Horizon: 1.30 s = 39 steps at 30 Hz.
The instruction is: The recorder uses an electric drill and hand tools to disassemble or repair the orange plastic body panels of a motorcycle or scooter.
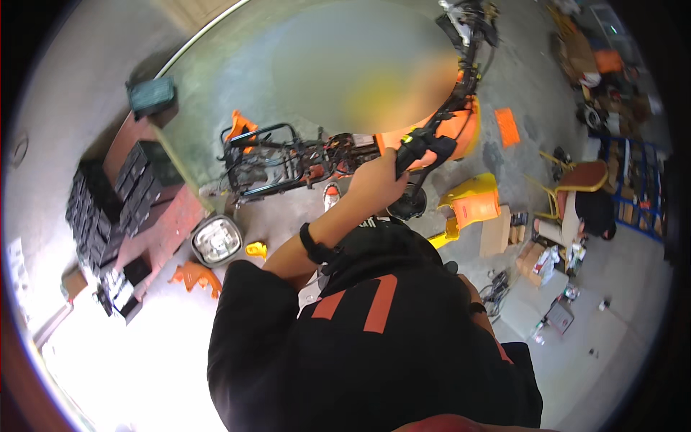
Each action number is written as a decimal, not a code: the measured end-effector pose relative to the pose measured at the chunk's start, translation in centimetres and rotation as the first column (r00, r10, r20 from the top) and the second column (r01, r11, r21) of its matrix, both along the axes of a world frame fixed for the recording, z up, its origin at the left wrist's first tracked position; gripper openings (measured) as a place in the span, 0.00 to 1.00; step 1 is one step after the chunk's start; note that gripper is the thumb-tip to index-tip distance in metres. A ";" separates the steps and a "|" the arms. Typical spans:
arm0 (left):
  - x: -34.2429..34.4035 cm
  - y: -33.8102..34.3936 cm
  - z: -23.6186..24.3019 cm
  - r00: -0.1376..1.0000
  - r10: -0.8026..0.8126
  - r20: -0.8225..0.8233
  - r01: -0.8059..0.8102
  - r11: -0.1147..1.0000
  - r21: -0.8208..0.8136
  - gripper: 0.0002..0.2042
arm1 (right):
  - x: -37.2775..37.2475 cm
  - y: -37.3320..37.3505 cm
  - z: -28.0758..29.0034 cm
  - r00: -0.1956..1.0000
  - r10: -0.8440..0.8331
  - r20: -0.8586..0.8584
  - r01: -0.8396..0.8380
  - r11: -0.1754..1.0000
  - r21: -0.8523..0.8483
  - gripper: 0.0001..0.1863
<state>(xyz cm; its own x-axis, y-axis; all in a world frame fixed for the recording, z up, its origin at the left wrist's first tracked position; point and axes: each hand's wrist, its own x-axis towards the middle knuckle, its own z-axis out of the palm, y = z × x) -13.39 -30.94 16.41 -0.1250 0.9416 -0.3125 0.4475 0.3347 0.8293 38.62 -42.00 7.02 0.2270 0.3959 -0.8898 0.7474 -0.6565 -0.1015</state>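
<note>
Left hand (374, 180) is seen at frame centre, clenched on the black handlebar grip (414, 147) of a stripped scooter (302, 162); a dark band is worn on that wrist. Scooter frame w/ orange panels and loose black wiring is laid across the centre, just above the hand, its front end reaching to the upper right. Right hand (469, 288) is barely seen at centre right, mostly hidden behind the black shirt w/ red stripes; its state can't be told. A cable bundle (495, 291) lies just beside it on the concrete floor (633, 288).

Around: a headlight (216, 240) is set at centre left, w/ a small yellow piece (256, 250) beside it and an orange panel (193, 275) below. Black battery blocks (108, 198) are stacked at left. A teal case (152, 96) sits at upper left. A yellow-orange cover (471, 201) lies right of centre, a cardboard piece (494, 230) touching its lower edge. An orange flat part (507, 126) lies at upper right. A red chair (579, 180) is seen at right, clutter near it.
</note>
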 end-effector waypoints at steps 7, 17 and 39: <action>0.0 0.7 0.0 0.996 -0.035 -0.080 0.029 0.997 -0.075 0.27 | -0.8 -3.9 -2.0 0.986 -0.163 -0.028 0.164 0.986 0.034 0.16; 0.4 1.4 -0.2 0.981 -0.078 -0.178 0.079 0.997 -0.003 0.21 | -3.2 -11.7 -0.1 0.930 -0.368 -0.006 0.368 0.930 0.005 0.08; 1.6 2.3 -2.2 0.914 0.139 -0.382 -0.167 0.985 -0.042 0.18 | 0.7 -26.1 -10.0 0.637 -0.771 -0.013 0.745 0.619 -0.247 0.19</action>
<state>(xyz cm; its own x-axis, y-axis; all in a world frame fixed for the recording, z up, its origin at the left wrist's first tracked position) -11.78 -28.66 14.21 -0.3875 0.8782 -0.2803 0.6598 0.4766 0.5810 39.32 -68.08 -3.03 0.2633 -0.0610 -0.9628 -0.0337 -0.9980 0.0540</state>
